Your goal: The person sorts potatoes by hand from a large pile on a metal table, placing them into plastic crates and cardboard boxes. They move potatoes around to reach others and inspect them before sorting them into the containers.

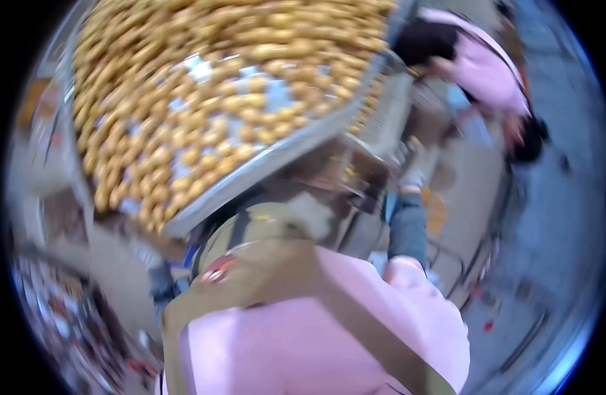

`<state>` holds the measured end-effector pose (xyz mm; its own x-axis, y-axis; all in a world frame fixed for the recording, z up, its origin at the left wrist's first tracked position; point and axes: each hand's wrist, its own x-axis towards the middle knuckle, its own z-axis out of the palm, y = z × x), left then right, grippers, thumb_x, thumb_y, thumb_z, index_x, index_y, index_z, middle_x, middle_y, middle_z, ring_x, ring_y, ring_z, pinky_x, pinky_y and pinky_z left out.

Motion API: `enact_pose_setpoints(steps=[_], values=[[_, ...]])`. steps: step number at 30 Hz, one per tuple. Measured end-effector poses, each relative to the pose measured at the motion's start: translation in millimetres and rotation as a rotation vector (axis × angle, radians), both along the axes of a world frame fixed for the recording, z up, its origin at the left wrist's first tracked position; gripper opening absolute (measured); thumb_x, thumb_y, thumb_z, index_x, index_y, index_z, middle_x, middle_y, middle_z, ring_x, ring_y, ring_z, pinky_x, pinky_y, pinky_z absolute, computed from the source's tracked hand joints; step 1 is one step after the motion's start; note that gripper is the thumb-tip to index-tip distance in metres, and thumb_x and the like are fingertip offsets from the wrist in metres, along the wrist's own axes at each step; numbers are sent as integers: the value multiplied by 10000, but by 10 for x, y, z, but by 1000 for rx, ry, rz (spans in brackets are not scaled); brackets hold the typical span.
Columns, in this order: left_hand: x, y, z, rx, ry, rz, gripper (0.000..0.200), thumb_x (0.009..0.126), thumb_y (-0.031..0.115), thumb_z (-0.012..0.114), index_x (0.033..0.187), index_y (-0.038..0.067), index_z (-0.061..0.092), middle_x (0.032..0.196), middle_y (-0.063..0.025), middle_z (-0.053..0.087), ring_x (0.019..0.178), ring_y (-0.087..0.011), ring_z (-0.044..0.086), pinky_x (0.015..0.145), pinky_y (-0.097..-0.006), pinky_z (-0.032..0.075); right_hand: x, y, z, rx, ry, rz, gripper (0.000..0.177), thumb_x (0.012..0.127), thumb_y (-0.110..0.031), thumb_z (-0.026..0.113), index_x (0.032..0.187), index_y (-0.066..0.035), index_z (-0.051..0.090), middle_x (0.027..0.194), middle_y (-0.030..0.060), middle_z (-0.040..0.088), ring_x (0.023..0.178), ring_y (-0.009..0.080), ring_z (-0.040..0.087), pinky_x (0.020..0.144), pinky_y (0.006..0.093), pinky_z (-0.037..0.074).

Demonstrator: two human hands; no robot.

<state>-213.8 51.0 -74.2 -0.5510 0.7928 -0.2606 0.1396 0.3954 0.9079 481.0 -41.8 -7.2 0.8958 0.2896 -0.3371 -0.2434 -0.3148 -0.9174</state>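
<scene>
At the far left, low down, lies a blurred jumble of small red, white and dark things (pixel 62 316). To the right of it is my left hand (pixel 143 253), pale and smeared by motion, below the near left corner of a large metal tray (pixel 270 162). A dark grey sleeve (pixel 163 286) covers that forearm. I cannot tell whether this hand is wide or narrow, or whether it holds anything.

The tray carries a great many small, rounded and oblong yellow-brown pieces (pixel 161 157). They lie densely along its far and left sides and more loosely toward the near edge, where pale bluish patches of its surface show between them. Below the tray are my tan apron (pixel 257 276) and pink top (pixel 270 342).

Beyond the tray's right edge is a narrow grey metal trough (pixel 390 108) with more yellow-brown pieces along its left side. My right hand (pixel 415 172) reaches out just below the trough's near end, a small yellowish piece (pixel 413 141) near its fingertips. Blur hides how far the fingers are spread and whether they grip anything.

Farther right, a co-worker in pink (pixel 490 72) bends forward beside the trough, near a pale blue item (pixel 475 128). The blue-grey floor (pixel 566 158) runs along the right side.
</scene>
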Motion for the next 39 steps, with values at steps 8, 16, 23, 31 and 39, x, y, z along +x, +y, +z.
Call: enact_pose_setpoints(steps=[8, 16, 23, 31, 39], values=[[348, -118, 171, 30, -679, 320, 465, 915, 52, 669, 1354, -12, 528, 1329, -150, 607, 1229, -275, 578, 1049, -384, 465, -3580, 1803, -266, 172, -1041, 1904, 522, 880, -144, 657, 1380, -47, 541, 1361, 190, 597, 1314, 421, 517, 1137, 510, 366], [-35, 101, 18, -40, -466, 92, 690, 905, -67, 646, 1526, 41, 366, 1470, -133, 521, 1314, -237, 535, 1037, -335, 496, -5028, 2938, -815, 362, -1442, 2120, 790, 905, -653, 563, 1553, -236, 390, 1641, 64, 333, 1533, 320, 232, 1212, 617, 141], [-107, -14, -56, -58, 57, -183, 619, 995, 81, 576, 1561, 35, 328, 1506, -159, 488, 1393, -233, 459, 1146, -352, 390, -6117, 3050, -632, 217, -1207, 2321, 659, 872, -584, 632, 1399, -191, 577, 1445, 57, 536, 1439, 327, 371, 1159, 553, 283], [-182, -71, -54, -20, -449, 117, 576, 1035, 235, 552, 1538, 34, 356, 1522, -141, 434, 1375, -222, 444, 1085, -344, 439, -4693, 1762, -535, 207, -1343, 2188, 559, 918, -394, 658, 1429, -196, 548, 1500, 81, 498, 1422, 375, 389, 1184, 601, 235], [-473, 249, -420, 45, -359, 169, 531, 990, 207, 620, 1469, 31, 472, 1315, -158, 635, 1198, -237, 605, 1044, -317, 460, -5322, 3392, -974, 308, -1571, 1974, 463, 909, -415, 593, 1311, -187, 622, 1362, 138, 585, 1282, 346, 515, 1067, 554, 360]])
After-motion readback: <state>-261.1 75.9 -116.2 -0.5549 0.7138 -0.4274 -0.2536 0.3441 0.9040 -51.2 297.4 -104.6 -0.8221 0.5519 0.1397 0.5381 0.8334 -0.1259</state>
